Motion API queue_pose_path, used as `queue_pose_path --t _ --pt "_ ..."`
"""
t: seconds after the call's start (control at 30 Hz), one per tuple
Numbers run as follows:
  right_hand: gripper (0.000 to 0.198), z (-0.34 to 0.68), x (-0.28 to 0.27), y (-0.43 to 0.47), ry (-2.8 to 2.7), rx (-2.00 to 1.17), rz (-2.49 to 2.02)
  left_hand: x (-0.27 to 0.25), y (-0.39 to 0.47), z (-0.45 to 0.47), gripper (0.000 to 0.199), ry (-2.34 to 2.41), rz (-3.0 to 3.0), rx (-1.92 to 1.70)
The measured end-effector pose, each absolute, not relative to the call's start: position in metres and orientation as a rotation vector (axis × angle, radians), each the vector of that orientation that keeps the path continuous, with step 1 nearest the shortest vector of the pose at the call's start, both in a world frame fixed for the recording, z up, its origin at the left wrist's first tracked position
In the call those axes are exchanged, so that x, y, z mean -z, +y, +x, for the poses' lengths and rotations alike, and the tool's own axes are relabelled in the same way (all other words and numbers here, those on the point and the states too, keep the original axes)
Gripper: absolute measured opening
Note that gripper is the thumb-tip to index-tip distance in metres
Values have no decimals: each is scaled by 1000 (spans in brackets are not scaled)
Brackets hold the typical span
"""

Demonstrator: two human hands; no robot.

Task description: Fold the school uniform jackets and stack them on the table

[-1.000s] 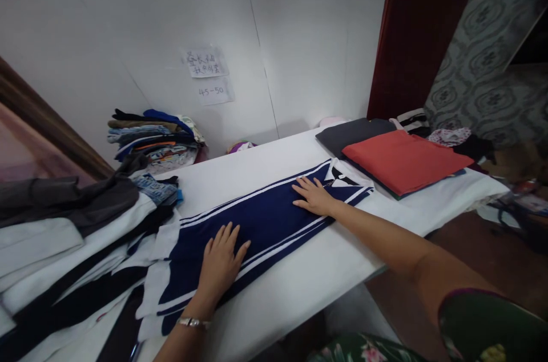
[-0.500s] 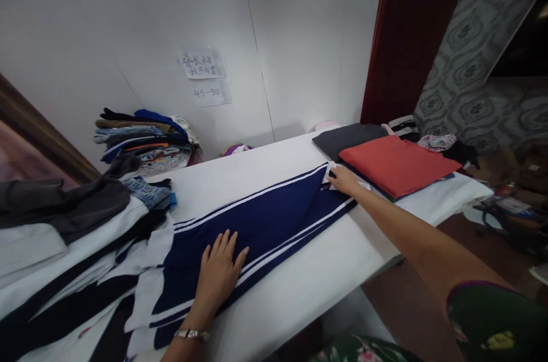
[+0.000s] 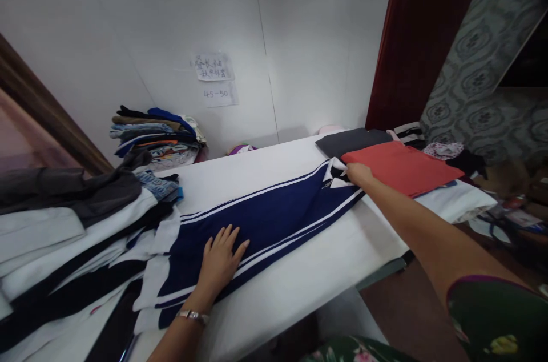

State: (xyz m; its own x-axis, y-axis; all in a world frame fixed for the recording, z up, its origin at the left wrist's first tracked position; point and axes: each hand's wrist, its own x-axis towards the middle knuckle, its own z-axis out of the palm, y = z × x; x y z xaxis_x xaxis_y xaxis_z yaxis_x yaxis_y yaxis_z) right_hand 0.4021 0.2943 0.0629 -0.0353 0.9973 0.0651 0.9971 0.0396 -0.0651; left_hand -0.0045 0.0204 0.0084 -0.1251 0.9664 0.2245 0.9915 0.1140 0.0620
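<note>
A navy jacket (image 3: 257, 208) with white stripes along both long edges lies folded lengthwise on the white-covered table (image 3: 291, 293). Its white hem is toward the left and its white collar (image 3: 334, 168) toward the right, where a bit of zipper shows. My left hand (image 3: 223, 256) rests flat on the lower part of the cloth, fingers spread, a metal watch on the wrist. At the collar end, my right hand (image 3: 359, 174) has its fingers closed on the collar's edge; the fingertips are partly hidden.
Folded red (image 3: 398, 165) and dark grey (image 3: 351, 140) garments lie just beyond my right hand. A stack of folded clothes (image 3: 158, 136) stands at the back left. Loose clothes (image 3: 64, 248) are heaped on the left. Paper notes (image 3: 216, 79) are stuck to the wall.
My right hand has shifted outward along the collar, away from the jacket's body, and the collar end looks more drawn out. My left hand stays flat on the cloth.
</note>
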Motion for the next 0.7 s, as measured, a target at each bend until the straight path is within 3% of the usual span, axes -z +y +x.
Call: queue_pose_path --t 0.17,0.43,0.57,0.7 --pt "33 452 -94 295 -2096 101 -2196 -20 25 12 52 -2213 -2111 327" --pt "41 480 -82 276 -2051 230 -2173 -10 21 30 55 -2098 -2163 352" --pt "50 432 -75 271 -2285 338 -1581 -27 26 26 49 -2234 -2143 382" --pt "54 354 -51 243 -2492 111 -1079 -37 31 18 50 -2321 -1921 379"
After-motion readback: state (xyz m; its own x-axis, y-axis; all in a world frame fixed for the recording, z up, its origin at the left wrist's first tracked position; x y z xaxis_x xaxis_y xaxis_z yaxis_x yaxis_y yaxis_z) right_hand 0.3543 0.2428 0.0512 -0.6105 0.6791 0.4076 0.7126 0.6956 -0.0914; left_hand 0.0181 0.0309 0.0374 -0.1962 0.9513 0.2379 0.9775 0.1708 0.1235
